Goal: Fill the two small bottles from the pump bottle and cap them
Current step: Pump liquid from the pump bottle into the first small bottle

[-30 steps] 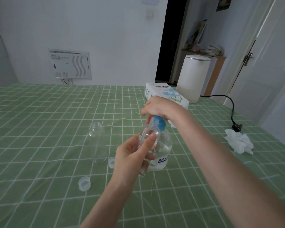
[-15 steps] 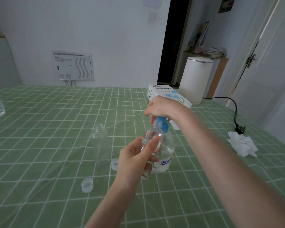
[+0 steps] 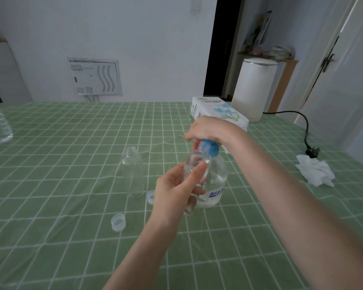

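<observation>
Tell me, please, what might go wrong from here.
The left hand holds the small bottle tilted at the head of the pump bottle; its narrow mouth could miss the stream.
The right hand pressing down could tip the pump bottle.
The second bottle stands open beside the left hand; a nudge could topple it.

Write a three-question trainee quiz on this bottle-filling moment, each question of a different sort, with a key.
1. True or false: the right hand has its grip on the blue pump head of the pump bottle.
2. The small bottle in the left hand is: A) raised beside the pump head; B) lying on the table; C) capped.
3. Fill in: ___ loose caps lie on the green checked tablecloth near the standing small bottle.
Key: 1 true; 2 A; 3 two.
</observation>
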Demonstrator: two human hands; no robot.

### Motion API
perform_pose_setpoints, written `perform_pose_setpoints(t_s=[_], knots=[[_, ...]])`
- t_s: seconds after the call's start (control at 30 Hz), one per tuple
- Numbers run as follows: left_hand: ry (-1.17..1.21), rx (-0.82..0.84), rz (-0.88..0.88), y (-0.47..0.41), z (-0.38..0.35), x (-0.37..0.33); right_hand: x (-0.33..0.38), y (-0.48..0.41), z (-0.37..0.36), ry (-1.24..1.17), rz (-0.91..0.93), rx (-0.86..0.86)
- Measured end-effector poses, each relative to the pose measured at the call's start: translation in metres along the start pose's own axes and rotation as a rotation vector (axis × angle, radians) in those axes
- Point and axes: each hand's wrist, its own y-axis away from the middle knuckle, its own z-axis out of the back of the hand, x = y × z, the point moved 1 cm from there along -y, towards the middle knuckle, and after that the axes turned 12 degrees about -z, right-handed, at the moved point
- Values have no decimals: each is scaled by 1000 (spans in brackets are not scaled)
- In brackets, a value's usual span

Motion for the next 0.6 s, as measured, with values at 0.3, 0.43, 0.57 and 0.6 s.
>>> perform_pose_setpoints(t_s=[0.3, 0.43, 0.57, 0.6], knots=[[-26, 0, -13, 0, 1, -6, 4, 5, 8, 14, 7, -52], [-3, -5, -7, 0, 2, -5, 4, 3, 7, 11, -9, -27], [4, 3, -1, -2, 1, -3, 2, 2, 4, 16, -27, -11], [2, 8, 1, -2, 1, -3, 1, 2, 2, 8, -32, 0]])
